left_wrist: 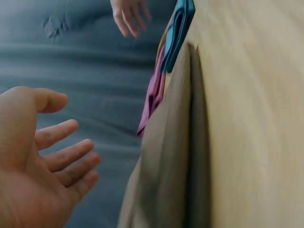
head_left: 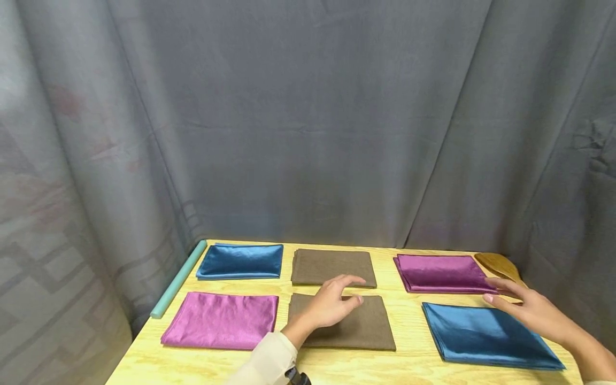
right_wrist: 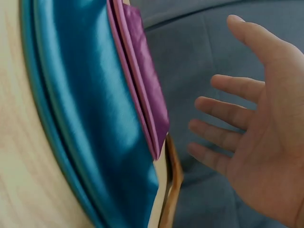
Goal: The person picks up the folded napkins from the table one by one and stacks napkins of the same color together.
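My left hand [head_left: 331,303] hovers over the front brown folded cloth [head_left: 368,326], fingers relaxed and holding nothing. Behind it lies another brown folded cloth [head_left: 332,266]. On the right, my right hand [head_left: 534,310] hangs above the front blue satin cloth [head_left: 486,337], thumb and fingers spread apart with nothing between them. Its fingertips overlap the near right corner of a purple folded cloth [head_left: 438,272] in the head view. In the right wrist view, the blue cloth [right_wrist: 95,109] and purple cloth [right_wrist: 147,71] lie beside the loosely extended fingers [right_wrist: 223,111].
At the left stand two more folded cloths, a blue one [head_left: 243,262] at the back and a pink-purple one [head_left: 223,321] in front. A teal roll [head_left: 179,279] lies along the table's left edge. A brown wooden object [head_left: 498,264] sits at the back right. Grey curtains [head_left: 308,123] enclose the table.
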